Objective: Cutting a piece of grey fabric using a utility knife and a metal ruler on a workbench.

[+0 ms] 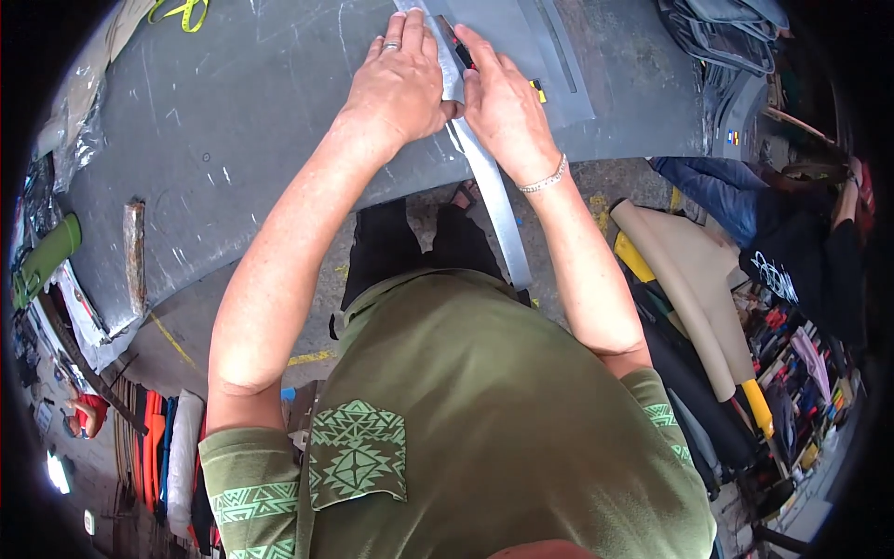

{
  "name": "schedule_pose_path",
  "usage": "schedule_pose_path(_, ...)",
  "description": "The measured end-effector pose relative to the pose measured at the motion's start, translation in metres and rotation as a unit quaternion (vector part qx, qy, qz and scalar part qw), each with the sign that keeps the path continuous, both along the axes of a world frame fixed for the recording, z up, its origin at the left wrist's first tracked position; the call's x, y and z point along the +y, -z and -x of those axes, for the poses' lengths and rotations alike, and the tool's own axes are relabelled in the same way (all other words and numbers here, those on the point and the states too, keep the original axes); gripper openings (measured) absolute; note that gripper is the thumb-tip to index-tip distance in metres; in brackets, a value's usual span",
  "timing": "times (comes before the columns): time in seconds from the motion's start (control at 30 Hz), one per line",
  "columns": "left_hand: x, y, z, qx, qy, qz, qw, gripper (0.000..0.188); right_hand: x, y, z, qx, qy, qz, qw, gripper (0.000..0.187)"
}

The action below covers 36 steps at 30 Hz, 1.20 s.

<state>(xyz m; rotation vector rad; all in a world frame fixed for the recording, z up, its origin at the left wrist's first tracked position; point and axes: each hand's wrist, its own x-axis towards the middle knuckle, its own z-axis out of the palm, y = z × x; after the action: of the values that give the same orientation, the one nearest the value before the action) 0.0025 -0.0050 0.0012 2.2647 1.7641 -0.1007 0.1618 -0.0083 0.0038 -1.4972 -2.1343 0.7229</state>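
My left hand (399, 88) lies flat near the far edge of the view, fingers stretched out, pressing on a long silver straightedge (487, 177). The straightedge runs between my hands and juts toward me past the near edge of the dark grey table (251, 140). In my right hand (507, 107) is a utility knife (461, 53) with a black and red body; its tip lies close beside my left fingers. A yellow end (537, 90) shows by the same hand. Under the right hand spreads a smooth grey sheet (559, 56).
A yellow measuring tape (186, 13) lies at the far left. A worn wooden stick (136, 252) rests by the near left edge. Dark grey pieces (731, 37) are stacked far right. Beyond a beige roll (675, 303) is another person (805, 252). Coloured fabric rolls (154, 447) stand lower left.
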Motion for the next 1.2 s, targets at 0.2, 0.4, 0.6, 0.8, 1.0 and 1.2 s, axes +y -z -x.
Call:
schedule_pose_path(0.2,0.004,-0.042,-0.004,0.016,0.026,0.072,0.997,0.089,0.001,-0.005,0.001,-0.017,0.003,0.02,1.0,0.051)
schedule_pose_path(0.4,0.007,-0.052,-0.004,-0.002,0.02,0.102,0.995,0.088,0.003,-0.012,0.004,-0.045,0.016,0.08,0.996,0.053)
schedule_pose_path(0.6,0.006,-0.049,-0.004,-0.005,0.016,0.093,0.995,0.091,0.001,-0.011,0.004,-0.047,0.015,0.065,0.997,0.053)
schedule_pose_path(0.8,-0.011,0.013,0.013,-0.277,0.072,-0.224,0.931,0.089,0.005,-0.018,0.006,-0.051,-0.007,0.036,0.998,0.051)
schedule_pose_path(1.0,0.007,-0.045,-0.006,0.018,0.027,0.1,0.994,0.085,0.016,-0.043,0.01,-0.088,-0.006,0.139,0.986,0.052)
schedule_pose_path(1.2,0.008,-0.051,-0.007,0.04,0.026,0.11,0.993,0.084,0.009,-0.041,0.01,-0.129,-0.008,0.125,0.984,0.043)
